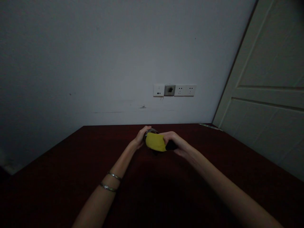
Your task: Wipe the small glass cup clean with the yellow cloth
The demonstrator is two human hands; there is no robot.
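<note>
Dim room, low light. Far left is bare grey wall (71, 63). Below it a dark red table (59, 177) fills the bottom of the view.

Left forearm comes in from bottom centre with two thin bangles (111, 181) near the wrist. Left hand (142, 136) is raised just over the far part of the table, fingers curled shut round the left end of a dark object (152, 130) with a slight metallic glint. Too dark and small to say what it is, possibly a bottle or can.

A yellow cloth (155, 142) is wrapped against the object's near side, between the two hands. Right hand (177, 144) is clamped on the cloth's right end, fingers closed over it, with a black part of the object poking out under the fingertips. Both hands touch the bundle, which seems to be held just above the table rather than resting on it.

Above and behind, a socket strip (174, 90) sits on the wall. A pale panelled door (268, 95) stands at the right edge.

Risks, as I judge them:
- The object could slip out of the cloth if the left grip loosens, since only its end is held.
- It could then knock the table, which is close below.
- The cloth could bunch and hide the surface under it.
</note>
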